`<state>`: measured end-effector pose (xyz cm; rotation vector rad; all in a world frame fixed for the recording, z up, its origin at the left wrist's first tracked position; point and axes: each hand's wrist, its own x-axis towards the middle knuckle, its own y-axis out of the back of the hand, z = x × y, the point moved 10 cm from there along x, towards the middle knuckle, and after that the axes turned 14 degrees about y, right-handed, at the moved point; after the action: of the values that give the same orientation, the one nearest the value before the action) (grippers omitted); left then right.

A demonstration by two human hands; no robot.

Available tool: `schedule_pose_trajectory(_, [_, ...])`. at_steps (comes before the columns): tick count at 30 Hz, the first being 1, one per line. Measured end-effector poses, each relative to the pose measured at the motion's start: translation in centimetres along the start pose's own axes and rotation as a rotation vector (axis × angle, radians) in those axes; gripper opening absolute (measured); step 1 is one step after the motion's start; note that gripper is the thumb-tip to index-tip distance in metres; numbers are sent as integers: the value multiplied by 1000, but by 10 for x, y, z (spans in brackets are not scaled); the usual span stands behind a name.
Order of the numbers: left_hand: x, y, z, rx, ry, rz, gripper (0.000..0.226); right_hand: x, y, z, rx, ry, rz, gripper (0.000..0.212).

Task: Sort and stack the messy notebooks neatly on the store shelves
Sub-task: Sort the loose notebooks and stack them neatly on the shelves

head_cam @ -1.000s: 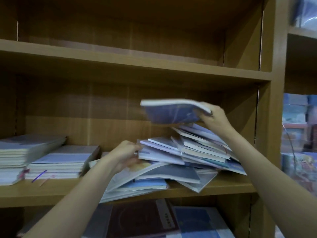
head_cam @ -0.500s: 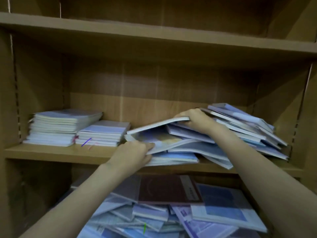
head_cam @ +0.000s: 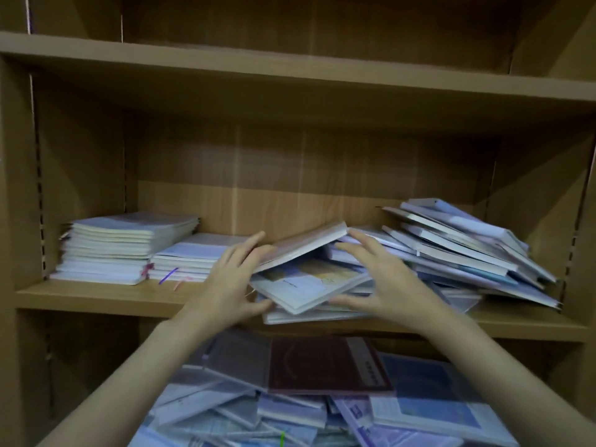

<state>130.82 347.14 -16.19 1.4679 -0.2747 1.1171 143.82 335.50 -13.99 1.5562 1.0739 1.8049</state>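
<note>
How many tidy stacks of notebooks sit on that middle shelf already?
2: a tall stack at the shelf's far left and a shorter stack right beside it. Everything further right is a loose heap.

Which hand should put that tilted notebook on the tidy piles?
Probably the left hand. It already touches the tilted notebook on its left side, right beside the neat stacks. The right hand is on the far side, by the messy heap.
</note>
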Motion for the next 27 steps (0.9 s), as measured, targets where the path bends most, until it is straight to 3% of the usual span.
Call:
schedule_pose_trajectory(3, [10,-20,-12,-173,93,-255,58,5,-24,-8,-119,-70,-16,82])
schedule_pose_trajectory(7, [12,-29,-23,-461,181,-453,44,7,-55,-6,-154,-276,1,46])
schedule_pose_trajectory(9, [16,-23,-26,-437,196,-364,39,9,-59,0,-47,-288,61,31])
schedule_pose_trajectory(12, [23,2,-22,-283,173,-98,26,19,-40,8,179,-187,228,13])
schedule_pose_trajectory(14, [31,27,-16,-222,180,83,17,21,-13,11,300,-141,384,26])
schedule_pose_trajectory(16, [43,48,-5,-208,160,195,18,20,11,21,547,-141,524,19])
schedule_pose_trajectory(18, [57,55,-4,-286,173,192,19,18,29,30,748,-177,583,6])
schedule_pose_trajectory(20, [66,55,-16,-433,236,116,19,13,35,46,810,-241,588,13])
schedule_pose_trajectory(24, [62,46,-33,-671,303,-52,19,9,37,50,839,-260,636,12])
schedule_pose_trajectory(27, [53,38,-40,-799,341,-40,23,-6,38,34,760,-141,716,11])
